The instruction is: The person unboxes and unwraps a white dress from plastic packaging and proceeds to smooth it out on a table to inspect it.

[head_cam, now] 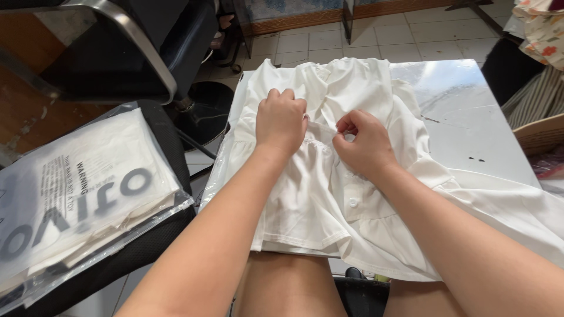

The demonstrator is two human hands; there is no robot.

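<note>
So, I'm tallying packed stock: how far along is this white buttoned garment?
Done: the white ruffled button-front garment lies spread on the glossy white table. In hand: the left hand presses the fabric flat while the right hand pinches at the placket, apparently at a button. Left: it is unfolded and unbagged, unlike the clear plastic bags of folded white cloth beside it.

garment (329,194): plain white, with white buttons
table (470,117): glossy pale grey-white top with a few small dark marks
plastic bags (82,194): clear, printed in grey and black, with cream-white cloth inside
chair (141,53): black seat and back, silver metal armrest
floor tiles (411,35): off-white with grey joints
cloth at top right (543,29): cream with orange and green flowers
basket (540,135): tan woven
</note>
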